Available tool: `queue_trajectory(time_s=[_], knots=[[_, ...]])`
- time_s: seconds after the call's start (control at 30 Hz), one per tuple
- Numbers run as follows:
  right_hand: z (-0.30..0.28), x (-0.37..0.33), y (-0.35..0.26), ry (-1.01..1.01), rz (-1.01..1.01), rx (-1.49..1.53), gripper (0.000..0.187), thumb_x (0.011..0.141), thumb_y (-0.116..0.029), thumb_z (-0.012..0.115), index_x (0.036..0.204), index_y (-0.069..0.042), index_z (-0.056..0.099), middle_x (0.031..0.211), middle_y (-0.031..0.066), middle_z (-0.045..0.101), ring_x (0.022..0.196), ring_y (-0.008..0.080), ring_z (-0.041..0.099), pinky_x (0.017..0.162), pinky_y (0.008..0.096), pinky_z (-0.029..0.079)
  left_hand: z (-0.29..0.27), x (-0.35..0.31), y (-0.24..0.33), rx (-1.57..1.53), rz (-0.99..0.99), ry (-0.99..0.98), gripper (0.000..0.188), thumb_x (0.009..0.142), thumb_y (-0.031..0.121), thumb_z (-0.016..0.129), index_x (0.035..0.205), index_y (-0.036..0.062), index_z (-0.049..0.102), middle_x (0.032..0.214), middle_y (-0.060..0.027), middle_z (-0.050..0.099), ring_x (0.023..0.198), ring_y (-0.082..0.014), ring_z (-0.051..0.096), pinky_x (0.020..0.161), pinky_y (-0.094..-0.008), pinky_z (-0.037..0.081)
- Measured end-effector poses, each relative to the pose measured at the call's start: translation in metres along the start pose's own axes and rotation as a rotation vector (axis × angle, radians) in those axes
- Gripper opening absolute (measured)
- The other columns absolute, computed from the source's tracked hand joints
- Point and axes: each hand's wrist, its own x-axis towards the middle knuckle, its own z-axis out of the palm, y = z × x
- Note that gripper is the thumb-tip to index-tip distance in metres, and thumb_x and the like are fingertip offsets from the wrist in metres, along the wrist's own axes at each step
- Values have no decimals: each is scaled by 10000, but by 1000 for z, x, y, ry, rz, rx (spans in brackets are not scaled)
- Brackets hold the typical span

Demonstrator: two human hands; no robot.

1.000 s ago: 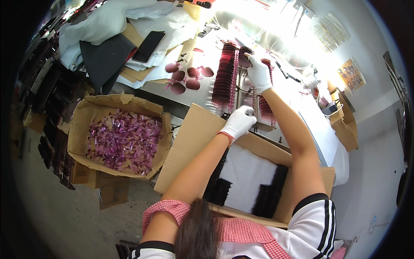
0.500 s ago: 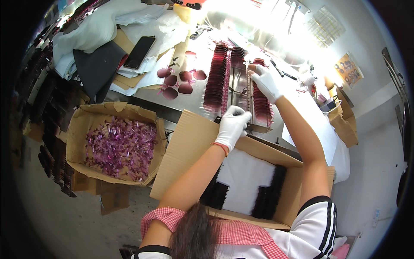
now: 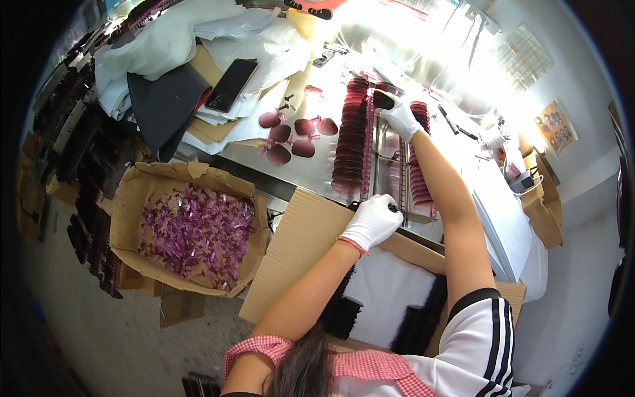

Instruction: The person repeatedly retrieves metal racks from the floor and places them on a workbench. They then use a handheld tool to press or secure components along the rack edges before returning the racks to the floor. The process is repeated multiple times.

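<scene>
My left hand [image 3: 374, 221], in a white glove, is closed at the near end of a metal rack [image 3: 389, 155]. Small dark parts show at its fingertips, too small to name. Tinted lenses [image 3: 349, 142] stand close together in a long row along the rack's left side. At the far end, my gloved right hand [image 3: 401, 119] has its fingers closed around the edge of some dark lenses [image 3: 382, 100]. To the right of the rack runs another row of lenses [image 3: 421, 169], partly behind my right forearm.
An open carton [image 3: 281, 264] with white sheet and black pieces lies below my arms. On the left, a cardboard box [image 3: 126, 228] holds purple clipped bits. Loose lenses [image 3: 278, 155], a phone [image 3: 231, 85] and papers lie on the metal table; pens [image 3: 448, 121] lie at right.
My right hand has moved left, from the right lens row to the dark lenses at the rack's far end. My left hand has shifted right along the rack's near end.
</scene>
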Motion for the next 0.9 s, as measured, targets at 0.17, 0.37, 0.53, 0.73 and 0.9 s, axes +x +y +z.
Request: queue_trajectory(time_s=[0.17, 0.37, 0.53, 0.73, 0.9], knots=[[26, -15, -19, 165, -2, -258, 545, 825, -23, 645, 1363, -45, 562, 1138, 259, 670, 1039, 363, 662, 895, 392, 517, 1, 1, 0, 53, 30, -12, 354, 832, 281, 623, 1045, 7, 695, 1090, -218, 671, 1046, -370, 636, 967, -396, 487], [25, -6, -27, 177, -410, -880, 428, 876, 24, 503, 1293, -34, 581, 1197, 179, 664, 1016, 351, 672, 870, 394, 545, -1, 0, -1, -72, -28, -23, 383, 822, 282, 643, 1090, 10, 680, 1042, -208, 676, 983, -343, 659, 932, -381, 509], [-9, -58, -79, 221, -306, -418, 374, 886, -35, 520, 1233, -98, 643, 1101, 208, 682, 976, 352, 671, 849, 449, 525, -10, -11, 11, -955, -148, -72, 414, 940, 195, 648, 1320, 101, 514, 1018, -30, 636, 860, -116, 633, 719, -295, 553], [-41, -174, -157, -314, -160, -143, 366, 931, -147, 592, 1285, -68, 643, 1014, 120, 688, 820, 123, 627, 772, 294, 528, -5, -11, 43, -1582, -90, 160, 458, 1021, 385, 559, 1430, 306, 369, 1234, -4, 529, 1094, -159, 558, 902, -439, 545], [-43, -124, -117, -109, -56, 6, 291, 977, -182, 588, 1213, -28, 662, 1056, 63, 701, 877, 140, 644, 806, 309, 535, 0, -14, 37, -1428, -263, 192, 209, 999, 267, 616, 1196, 242, 550, 1087, 14, 607, 955, -141, 592, 742, -346, 558]])
